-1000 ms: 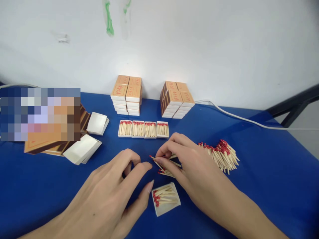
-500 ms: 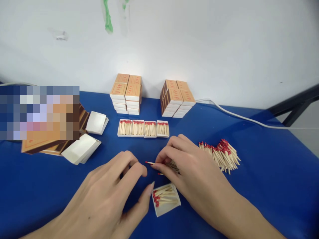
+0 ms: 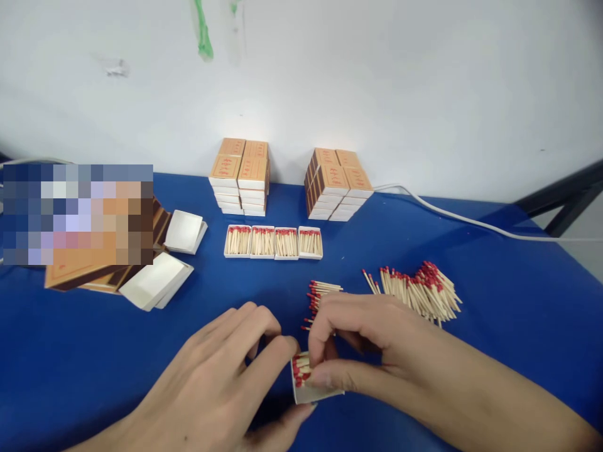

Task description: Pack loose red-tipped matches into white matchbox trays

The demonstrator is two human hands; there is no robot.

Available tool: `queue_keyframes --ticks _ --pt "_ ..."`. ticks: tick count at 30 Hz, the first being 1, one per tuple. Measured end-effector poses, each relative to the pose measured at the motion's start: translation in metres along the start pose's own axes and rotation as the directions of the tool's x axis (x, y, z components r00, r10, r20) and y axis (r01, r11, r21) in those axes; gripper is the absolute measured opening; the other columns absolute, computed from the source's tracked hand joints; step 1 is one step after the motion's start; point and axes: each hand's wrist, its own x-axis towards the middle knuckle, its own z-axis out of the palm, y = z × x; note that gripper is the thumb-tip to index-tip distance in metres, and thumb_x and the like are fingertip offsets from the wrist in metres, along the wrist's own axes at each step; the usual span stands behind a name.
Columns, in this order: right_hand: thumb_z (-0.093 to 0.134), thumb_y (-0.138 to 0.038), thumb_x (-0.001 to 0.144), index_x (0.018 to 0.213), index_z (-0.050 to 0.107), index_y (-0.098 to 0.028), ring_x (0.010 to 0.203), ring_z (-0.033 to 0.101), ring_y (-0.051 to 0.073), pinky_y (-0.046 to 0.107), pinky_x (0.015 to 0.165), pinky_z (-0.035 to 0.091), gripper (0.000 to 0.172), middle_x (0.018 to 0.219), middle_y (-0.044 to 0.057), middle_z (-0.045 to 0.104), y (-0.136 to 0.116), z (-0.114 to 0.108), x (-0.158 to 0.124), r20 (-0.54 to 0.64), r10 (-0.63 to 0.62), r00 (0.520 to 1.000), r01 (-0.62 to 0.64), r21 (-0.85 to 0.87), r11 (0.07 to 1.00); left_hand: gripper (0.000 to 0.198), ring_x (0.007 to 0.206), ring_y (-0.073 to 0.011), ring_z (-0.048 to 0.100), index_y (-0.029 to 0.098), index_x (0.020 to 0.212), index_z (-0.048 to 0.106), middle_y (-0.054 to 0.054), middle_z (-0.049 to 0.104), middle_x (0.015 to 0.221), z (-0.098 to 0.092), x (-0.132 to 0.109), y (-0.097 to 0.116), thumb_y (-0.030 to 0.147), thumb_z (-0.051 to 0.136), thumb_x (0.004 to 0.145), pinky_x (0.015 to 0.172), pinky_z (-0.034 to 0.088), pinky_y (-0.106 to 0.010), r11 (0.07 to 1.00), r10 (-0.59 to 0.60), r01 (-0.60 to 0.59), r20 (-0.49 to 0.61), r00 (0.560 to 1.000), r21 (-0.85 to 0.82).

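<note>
A small white matchbox tray (image 3: 315, 395) with several red-headed matches lies in front of me. My left hand (image 3: 221, 370) curls round its left side, index finger at the far corner and thumb at the near edge. Inside the tray, the thumb and index finger of my right hand (image 3: 362, 339) are pinched together over the matches; a match is at their tips, mostly hidden by the fingers. Just beyond my right hand lies a small group of matches (image 3: 326, 287), partly covered by it. A larger heap of matches (image 3: 431, 292) sits to the right.
Filled matchbox trays (image 3: 262, 242) stand in a row farther back. Behind them are two stacks of matchboxes (image 3: 239, 179), (image 3: 336, 188) near the wall. White trays (image 3: 157, 279) and orange sleeves (image 3: 70, 273) lie left, beside a blurred patch. A white cable (image 3: 452, 220) crosses the back right.
My right hand has moved nearer with a match, from the small group into the tray. My left hand has shifted right and closed on the tray's edges. More of the small group now shows.
</note>
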Motion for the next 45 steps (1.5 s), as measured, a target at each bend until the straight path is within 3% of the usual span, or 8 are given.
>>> queue_keyframes --ticks 3,9,13,25,29,34,37,45 --pt "0.077 -0.045 0.11 0.104 0.073 -0.04 0.116 0.072 0.013 0.036 0.136 0.034 0.009 0.105 -0.016 0.078 -0.001 0.006 0.001 -0.026 -0.028 0.999 0.027 -0.038 0.999 0.009 0.084 -0.0197 0.07 0.024 0.107 0.067 -0.003 0.07 0.102 -0.003 0.004 -0.002 0.022 0.074 0.101 0.075 0.069 -0.039 0.996 -0.008 0.009 0.012 1.0 -0.088" --pt "0.08 -0.041 0.108 0.1 0.072 -0.037 0.1 0.075 0.012 0.029 0.103 0.057 0.012 0.099 -0.014 0.078 -0.004 0.008 0.005 -0.057 -0.102 0.993 0.093 -0.134 0.987 0.011 0.088 -0.0171 0.071 0.025 0.108 0.069 -0.002 0.07 0.107 -0.004 0.006 -0.003 0.022 0.076 0.1 0.077 0.067 -0.033 0.982 -0.054 0.058 0.025 0.998 -0.18" --pt "0.076 -0.04 0.11 0.1 0.07 -0.034 0.1 0.076 0.014 0.034 0.115 0.054 0.014 0.101 -0.012 0.079 -0.002 0.007 0.004 -0.076 -0.148 0.986 0.131 -0.184 0.974 0.008 0.094 -0.0135 0.075 0.025 0.111 0.07 -0.001 0.073 0.111 -0.005 0.01 -0.002 0.024 0.073 0.105 0.081 0.066 -0.026 0.976 -0.048 0.038 -0.04 0.998 -0.213" --pt "0.073 -0.034 0.112 0.101 0.069 -0.031 0.114 0.072 0.017 0.036 0.111 0.052 0.012 0.102 -0.006 0.074 0.003 -0.001 0.001 -0.006 -0.144 0.99 0.139 -0.216 0.966 0.015 0.094 -0.0101 0.076 0.025 0.118 0.07 0.001 0.075 0.111 -0.007 0.011 -0.003 0.022 0.075 0.104 0.083 0.065 -0.021 0.979 -0.051 0.041 -0.042 0.998 -0.198" --pt "0.072 -0.034 0.112 0.096 0.072 -0.031 0.093 0.071 0.014 0.03 0.088 0.053 0.016 0.094 -0.007 0.073 0.0 -0.005 0.001 -0.148 -0.147 0.978 0.108 -0.242 0.964 0.015 0.09 -0.0109 0.074 0.025 0.119 0.071 0.0 0.073 0.11 -0.006 0.012 -0.005 0.023 0.074 0.104 0.078 0.064 -0.022 0.982 -0.052 0.047 -0.025 0.998 -0.183" --pt "0.084 -0.048 0.102 0.11 0.075 -0.031 0.071 0.066 0.014 0.032 0.062 0.045 0.021 0.088 -0.006 0.071 0.005 -0.009 0.007 -0.434 -0.159 0.887 -0.052 -0.437 0.898 0.012 0.09 -0.0134 0.075 0.025 0.113 0.072 -0.001 0.07 0.109 -0.006 0.009 -0.006 0.021 0.073 0.102 0.078 0.066 -0.026 0.984 -0.057 0.054 -0.012 0.998 -0.168" --pt "0.097 -0.048 0.088 0.117 0.073 -0.029 0.076 0.071 0.019 0.034 0.065 0.046 0.042 0.091 -0.005 0.073 0.012 -0.005 0.008 -0.42 -0.199 0.885 -0.075 -0.551 0.831 0.009 0.09 -0.0142 0.075 0.025 0.111 0.071 -0.002 0.07 0.109 -0.005 0.008 -0.006 0.023 0.073 0.102 0.079 0.067 -0.027 0.986 -0.053 0.047 -0.028 0.998 -0.158" --pt "0.093 -0.052 0.093 0.126 0.072 -0.029 0.076 0.071 0.02 0.037 0.062 0.048 0.045 0.097 -0.003 0.074 0.017 0.001 0.005 -0.389 -0.2 0.899 -0.073 -0.585 0.808 0.015 0.086 -0.016 0.073 0.027 0.109 0.07 0.001 0.071 0.103 -0.008 0.012 -0.005 0.023 0.078 0.097 0.077 0.066 -0.031 0.984 -0.026 0.036 0.059 0.998 -0.176"
